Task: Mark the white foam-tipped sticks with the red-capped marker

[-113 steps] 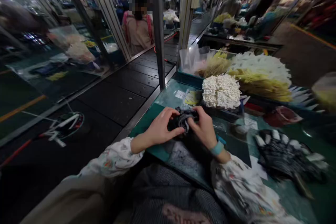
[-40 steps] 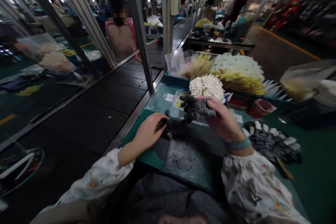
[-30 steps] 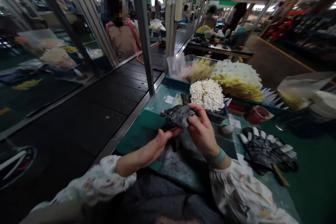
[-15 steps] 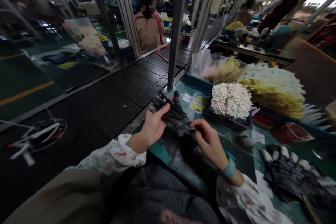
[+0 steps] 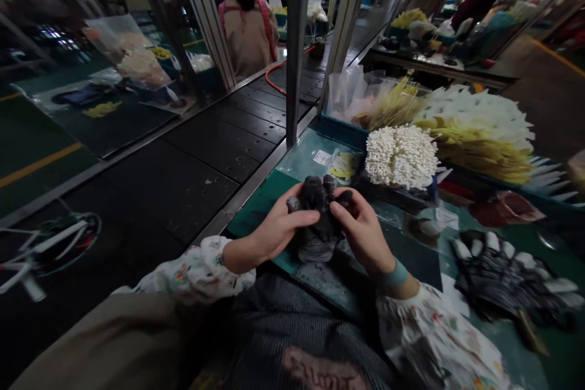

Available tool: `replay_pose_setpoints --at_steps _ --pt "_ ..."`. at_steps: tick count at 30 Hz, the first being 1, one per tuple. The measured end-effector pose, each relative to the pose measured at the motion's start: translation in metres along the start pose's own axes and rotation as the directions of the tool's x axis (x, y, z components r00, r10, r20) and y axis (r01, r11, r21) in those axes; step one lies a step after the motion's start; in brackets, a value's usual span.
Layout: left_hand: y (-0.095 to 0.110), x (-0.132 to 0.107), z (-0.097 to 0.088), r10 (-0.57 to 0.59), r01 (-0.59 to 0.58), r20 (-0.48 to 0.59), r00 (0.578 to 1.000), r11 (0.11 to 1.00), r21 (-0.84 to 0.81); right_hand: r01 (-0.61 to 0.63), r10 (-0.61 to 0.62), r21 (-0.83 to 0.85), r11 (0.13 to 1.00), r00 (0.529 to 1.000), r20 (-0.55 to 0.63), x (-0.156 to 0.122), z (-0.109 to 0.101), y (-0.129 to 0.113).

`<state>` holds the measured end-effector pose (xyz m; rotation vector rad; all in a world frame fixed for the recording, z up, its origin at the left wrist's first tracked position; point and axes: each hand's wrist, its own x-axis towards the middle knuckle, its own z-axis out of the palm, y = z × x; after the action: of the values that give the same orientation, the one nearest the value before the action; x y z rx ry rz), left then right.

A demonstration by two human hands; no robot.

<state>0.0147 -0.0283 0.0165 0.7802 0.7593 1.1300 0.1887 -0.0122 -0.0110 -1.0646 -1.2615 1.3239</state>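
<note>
A dark grey and black glove point(image 5: 319, 234) is held between both hands above the green worktop, its fingers pointing away from me and its cuff toward my lap. My left hand point(image 5: 278, 222) grips the glove's left side, the thumb lying across its front. On the other side, my right hand point(image 5: 363, 228) pinches the glove near its fingers with thumb and fingertips. To the right lies a pile of black and grey gloves point(image 5: 507, 280) with white fingertips. A packed bundle of white-tipped sticks point(image 5: 401, 156) stands in a bin beyond my right hand.
Yellow strips point(image 5: 479, 149) and white pieces point(image 5: 475, 113) fill a blue bin at the right. A metal post point(image 5: 298, 42) rises beside the black conveyor point(image 5: 183, 177). At left is a round wire-and-tube object point(image 5: 59, 244). A co-worker point(image 5: 249, 30) sits ahead, back turned.
The glove has turned from lying slanted to upright, its cuff now toward me. My left hand has moved right and the right hand has shifted up toward the glove's fingers.
</note>
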Motion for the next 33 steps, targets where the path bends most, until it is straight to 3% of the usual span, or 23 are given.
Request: replay_pose_setpoints --at_steps 2,8,13,21,26,29,31,33 --pt "0.001 0.002 0.000 -0.016 0.016 -0.010 1.000 0.999 -0.044 -0.036 0.037 0.101 0.994 0.999 -0.009 0.002 0.000 0.001" --pt "-0.005 0.012 -0.006 0.084 -0.081 -0.107 0.991 0.996 0.033 -0.141 0.135 0.324 0.935 0.990 0.041 0.002 0.002 -0.006" --pt "-0.005 0.016 -0.007 0.036 -0.045 -0.114 0.993 0.996 -0.073 -0.217 0.192 0.369 0.904 0.976 0.103 0.000 0.005 -0.011" --pt "0.000 0.016 -0.005 -0.040 0.023 -0.080 0.996 0.980 -0.196 -0.234 0.240 0.390 0.891 0.970 0.034 0.003 0.000 -0.009" --pt "0.001 0.011 -0.004 -0.041 0.039 -0.006 0.999 0.989 -0.145 -0.168 0.164 0.302 0.938 0.986 0.039 0.004 -0.001 -0.004" --pt "-0.001 0.015 -0.009 -0.048 0.047 -0.034 0.998 0.998 -0.046 -0.108 0.099 0.174 0.979 0.993 0.060 0.006 -0.004 -0.001" --pt "-0.002 0.027 -0.022 0.043 -0.034 -0.088 0.995 0.995 0.098 -0.038 0.038 0.004 0.999 0.994 0.102 0.010 -0.012 -0.001" --pt "0.001 0.045 -0.041 0.189 -0.146 -0.100 0.977 0.931 0.334 0.044 -0.009 -0.256 0.966 0.990 0.137 0.016 -0.026 -0.002"
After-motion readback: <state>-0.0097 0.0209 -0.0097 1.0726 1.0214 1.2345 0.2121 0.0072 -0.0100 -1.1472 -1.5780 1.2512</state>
